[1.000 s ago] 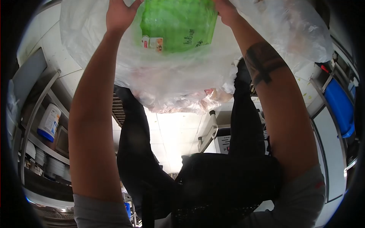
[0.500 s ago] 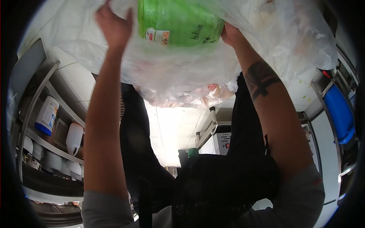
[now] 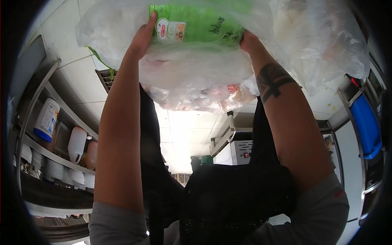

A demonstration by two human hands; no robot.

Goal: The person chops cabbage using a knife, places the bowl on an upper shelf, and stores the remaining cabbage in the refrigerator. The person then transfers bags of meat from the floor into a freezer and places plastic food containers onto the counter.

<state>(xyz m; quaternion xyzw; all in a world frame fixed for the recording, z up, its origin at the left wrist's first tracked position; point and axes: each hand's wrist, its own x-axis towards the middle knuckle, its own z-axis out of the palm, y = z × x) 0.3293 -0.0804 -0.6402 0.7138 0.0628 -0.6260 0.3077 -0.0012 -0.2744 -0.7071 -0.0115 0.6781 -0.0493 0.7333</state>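
A green container (image 3: 200, 24) with a label and black handwriting lies at the top centre, partly covered by clear plastic. My left hand (image 3: 143, 38) grips its left side, the thumb along its edge. At its lower right corner is my right hand (image 3: 248, 41), closed on that side, with its fingertips hidden behind the container and plastic. Around and below the container spreads a large translucent plastic bag (image 3: 196, 65), with pinkish contents showing near its lower edge.
On the left, a metal shelf (image 3: 61, 161) holds a white bottle with a blue base (image 3: 47, 118), another bottle (image 3: 76, 143) and white dishes (image 3: 51, 169). A blue bin (image 3: 365, 126) stands at the right. More bagged plastic (image 3: 322, 45) lies at upper right.
My left hand, apart from the container half a second ago, has come right and closed on its left side. The container has shifted slightly up, and a green strip now shows at the left.
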